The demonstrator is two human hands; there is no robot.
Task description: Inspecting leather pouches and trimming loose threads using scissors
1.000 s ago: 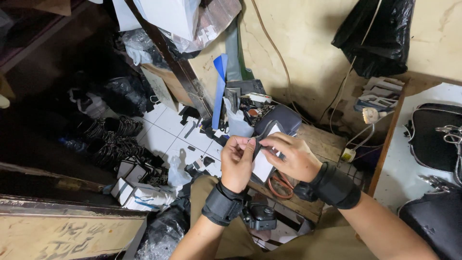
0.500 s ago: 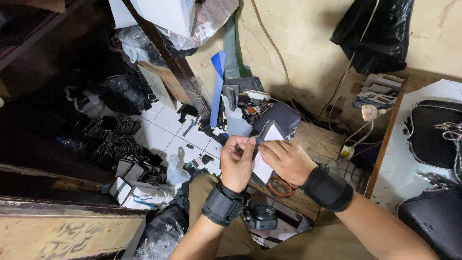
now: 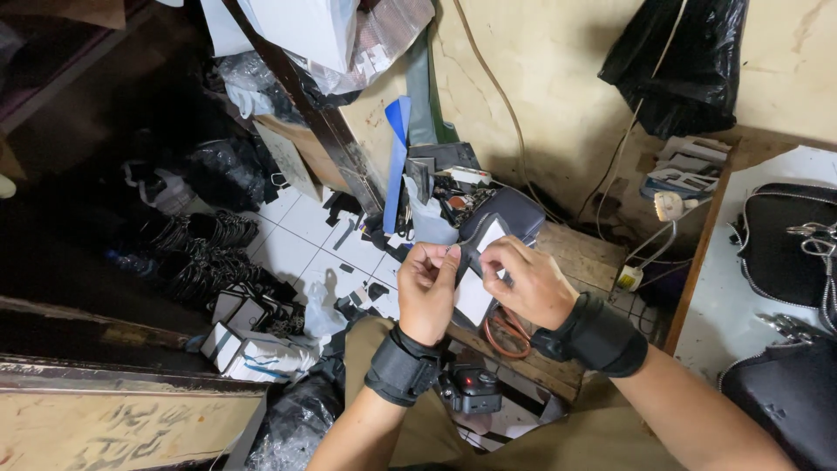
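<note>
**Two hands pinching a dark piece at the frame centre**

The left hand [image 3: 427, 292] and right hand [image 3: 527, 283] are close together, fingers closed on a dark flat leather-like piece with white backing [image 3: 478, 262]. Behind it lies a wooden plank bench [image 3: 586, 257].

A black plastic bag [image 3: 676, 65] hangs on the wall — 2 black zippered bags [image 3: 785, 244] lie at right.

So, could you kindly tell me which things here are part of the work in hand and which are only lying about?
In hand:
left hand
right hand
white card piece
dark strip

Lying about:
black bags
blue strip
black plastic bag
small camera
</note>
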